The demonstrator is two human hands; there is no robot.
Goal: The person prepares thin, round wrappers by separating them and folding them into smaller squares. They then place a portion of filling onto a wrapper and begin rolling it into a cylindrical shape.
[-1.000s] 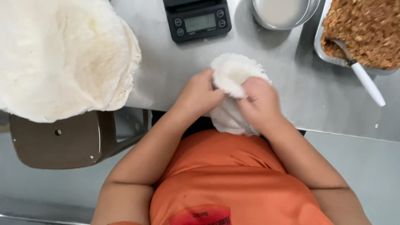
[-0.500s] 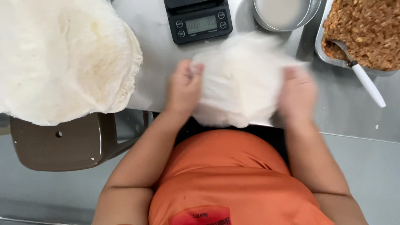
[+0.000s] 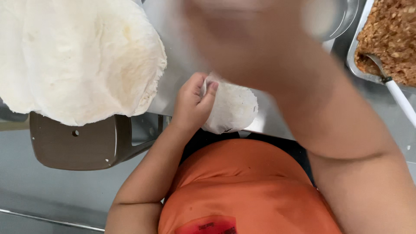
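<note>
Steel table [image 3: 173, 93] bears a wrapper [image 3: 232, 108] pinched by the left hand [image 3: 193, 104]; right hand [image 3: 242, 43] blurred, grip unclear.

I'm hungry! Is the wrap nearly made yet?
Not yet. Ready: a stack of flatbreads and a tray of brown filling with a spoon. In hand: the left hand grips one flatbread. No filling shows on it; the right arm is a blur.

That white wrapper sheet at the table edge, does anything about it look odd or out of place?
The wrapper sheet hangs partly over the edge of the metal table, crumpled where the left hand pinches it, with a few dark specks on it. The right arm is a blur near the camera; its hand cannot be made out.
</note>
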